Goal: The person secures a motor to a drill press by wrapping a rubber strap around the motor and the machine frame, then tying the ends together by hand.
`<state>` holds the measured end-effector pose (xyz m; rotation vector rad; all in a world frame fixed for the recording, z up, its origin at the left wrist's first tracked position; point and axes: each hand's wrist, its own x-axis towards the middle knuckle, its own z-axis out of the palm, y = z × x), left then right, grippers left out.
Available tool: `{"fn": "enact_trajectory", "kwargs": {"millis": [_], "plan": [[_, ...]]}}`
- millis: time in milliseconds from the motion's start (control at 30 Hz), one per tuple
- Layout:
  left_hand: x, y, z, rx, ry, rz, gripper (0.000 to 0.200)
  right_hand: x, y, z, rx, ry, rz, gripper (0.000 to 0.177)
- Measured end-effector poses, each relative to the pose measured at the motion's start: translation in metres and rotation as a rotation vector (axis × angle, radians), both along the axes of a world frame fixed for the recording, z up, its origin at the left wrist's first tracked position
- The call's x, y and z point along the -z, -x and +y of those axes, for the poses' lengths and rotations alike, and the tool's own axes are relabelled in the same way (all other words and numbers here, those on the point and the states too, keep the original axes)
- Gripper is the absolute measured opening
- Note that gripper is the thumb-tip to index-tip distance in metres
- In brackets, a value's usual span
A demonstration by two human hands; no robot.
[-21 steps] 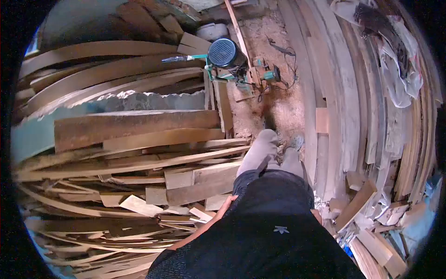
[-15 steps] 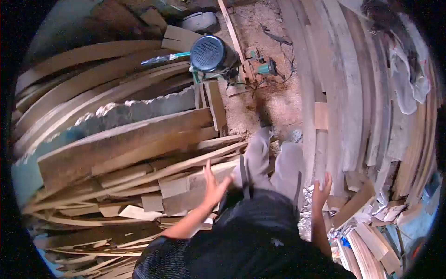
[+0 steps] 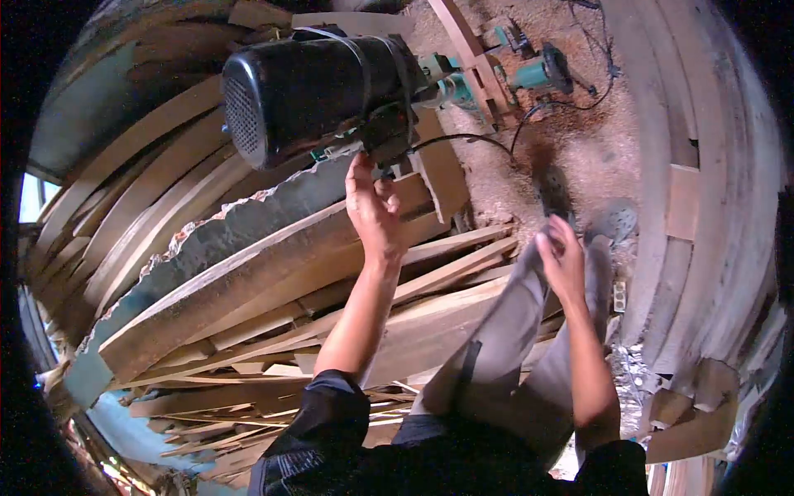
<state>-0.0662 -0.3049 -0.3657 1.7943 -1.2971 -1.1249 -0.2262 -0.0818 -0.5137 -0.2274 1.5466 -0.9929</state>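
A large black electric motor (image 3: pixel 322 95) with a perforated end cap sits at the upper left, a band looped over it. My left hand (image 3: pixel 376 215) reaches up to its underside, the index fingertip right at small fittings there and the other fingers loosely curled. Green machine parts (image 3: pixel 451 89) join the motor's right side. Beside them stands a reddish wooden piece (image 3: pixel 467 41) and a green-and-black power tool (image 3: pixel 538 74). Over my grey trouser leg hovers my right hand (image 3: pixel 565 263), fingers bent, thumb apart, holding nothing.
Stacked planks and offcuts (image 3: pixel 265 248) fill the left, along a broken-edged wall (image 3: pixel 248 217). Long boards (image 3: pixel 711 165) line the right. Sawdust (image 3: pixel 504 182) covers the floor between, crossed by a black cable (image 3: pixel 471 137). Short blocks (image 3: pixel 695 430) lie lower right.
I have moved closer to the motor, which now looks much larger. My left hand has risen to its underside; my right hand has come forward over my leg.
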Motion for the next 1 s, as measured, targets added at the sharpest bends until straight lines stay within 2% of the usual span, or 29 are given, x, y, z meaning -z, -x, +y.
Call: {"fn": "enact_trajectory", "kwargs": {"millis": [100,133,200,233,300,333,400,433,567,667,733,800,833,900,967,1000], "plan": [[0.006,0.005,-0.009,-0.181,-0.057,0.145,0.06,-0.055,0.003,-0.091,-0.001,0.383,0.009,0.062],[0.004,0.005,-0.015,-0.181,-0.054,0.139,0.06,-0.066,0.001,-0.117,0.022,0.511,0.023,0.062],[-0.002,0.005,-0.023,-0.078,-0.211,0.286,0.056,-0.073,-0.01,-0.161,0.073,0.615,0.184,0.062],[-0.004,0.009,-0.025,-0.078,-0.209,0.29,0.056,-0.071,-0.012,-0.179,0.072,0.617,0.187,0.062],[-0.006,0.016,-0.028,-0.153,-0.279,0.332,0.051,-0.066,-0.018,-0.205,0.122,0.64,0.403,0.056],[-0.005,0.014,-0.031,-0.149,-0.274,0.342,0.051,-0.064,-0.021,-0.211,0.121,0.646,0.413,0.056],[-0.003,0.007,-0.032,-0.044,-0.352,0.42,0.048,-0.062,-0.024,-0.219,0.089,0.667,0.339,0.047],[0.0,0.006,-0.033,-0.044,-0.353,0.43,0.048,-0.062,-0.025,-0.222,0.081,0.659,0.162,0.042],[0.008,-0.001,-0.032,-0.07,-0.33,0.478,0.041,-0.072,-0.032,-0.225,0.13,0.632,0.182,0.045],[0.008,-0.002,-0.029,-0.115,-0.3,0.491,0.04,-0.056,-0.052,-0.231,0.195,0.68,0.232,0.045],[0.006,0.001,-0.029,-0.15,-0.281,0.48,0.04,-0.064,-0.045,-0.23,0.134,0.678,0.16,0.039],[0.002,0.002,-0.029,0.02,-0.291,0.586,0.043,-0.07,-0.04,-0.228,0.069,0.675,0.084,0.035],[0.005,-0.001,-0.028,0.018,-0.293,0.588,0.043,-0.07,-0.039,-0.228,0.056,0.666,0.052,0.034],[0.011,-0.006,-0.029,-0.081,-0.316,0.715,0.045,-0.072,-0.038,-0.228,0.044,0.657,0.019,0.033],[0.015,0.0,-0.027,-0.15,-0.289,0.695,0.046,-0.073,-0.035,-0.228,0.047,0.612,-0.151,0.038],[0.016,0.005,-0.026,-0.217,-0.261,0.675,0.048,-0.075,-0.033,-0.226,0.046,0.612,-0.151,0.038]]}}
